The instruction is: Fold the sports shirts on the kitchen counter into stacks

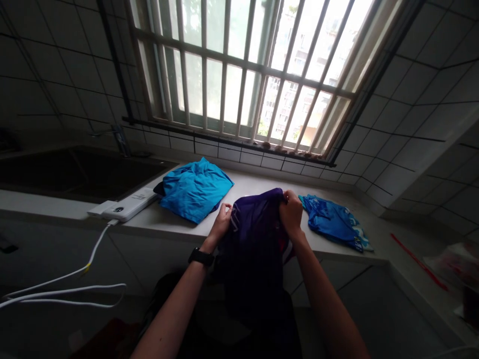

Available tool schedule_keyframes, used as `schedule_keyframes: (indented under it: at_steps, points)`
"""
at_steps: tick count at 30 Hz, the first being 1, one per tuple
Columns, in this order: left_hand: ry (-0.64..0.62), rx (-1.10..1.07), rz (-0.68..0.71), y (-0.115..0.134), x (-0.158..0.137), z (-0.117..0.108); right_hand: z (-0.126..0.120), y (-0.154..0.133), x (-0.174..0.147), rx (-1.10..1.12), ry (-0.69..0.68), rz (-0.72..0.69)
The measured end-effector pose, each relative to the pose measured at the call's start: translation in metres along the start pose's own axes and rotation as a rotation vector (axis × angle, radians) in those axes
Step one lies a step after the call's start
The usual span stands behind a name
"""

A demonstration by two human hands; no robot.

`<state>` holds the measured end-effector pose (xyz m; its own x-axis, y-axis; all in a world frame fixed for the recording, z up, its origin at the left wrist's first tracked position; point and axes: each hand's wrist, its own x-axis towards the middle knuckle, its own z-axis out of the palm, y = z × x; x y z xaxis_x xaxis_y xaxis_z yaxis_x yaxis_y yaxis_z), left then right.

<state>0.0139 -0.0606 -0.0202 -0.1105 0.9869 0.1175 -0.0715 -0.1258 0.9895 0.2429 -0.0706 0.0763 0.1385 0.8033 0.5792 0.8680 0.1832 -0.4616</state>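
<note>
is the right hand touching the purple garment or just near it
Touching: the head view shows the right hand closed around the purple garment's upper right corner.

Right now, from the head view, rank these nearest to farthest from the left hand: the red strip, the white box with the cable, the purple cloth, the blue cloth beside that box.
1. Purple cloth: held in the left hand.
2. Blue cloth: just left, behind it.
3. White box: farther left.
4. Red strip: far right.
</note>
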Motion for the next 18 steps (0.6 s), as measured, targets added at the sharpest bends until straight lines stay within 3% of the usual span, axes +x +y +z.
schedule_keyframes:
  at_steps: [5,10,12,16,18]
  points:
    - [-0.252,0.115,0.053,0.009,-0.006,-0.002,0.010,0.001,0.046,0.195,-0.066,0.069]
    - [-0.345,0.346,0.181,0.014,-0.009,-0.001,0.017,-0.001,0.112,0.471,0.258,0.093]
    - [-0.357,0.324,0.160,0.010,-0.006,-0.001,0.023,0.001,0.120,0.503,0.274,0.050]
    - [-0.191,0.200,0.073,0.001,0.001,0.001,0.045,0.016,0.088,0.370,-0.132,-0.107]
    - [-0.174,0.211,0.049,-0.002,0.003,0.002,0.055,0.028,0.061,0.228,-0.302,-0.069]
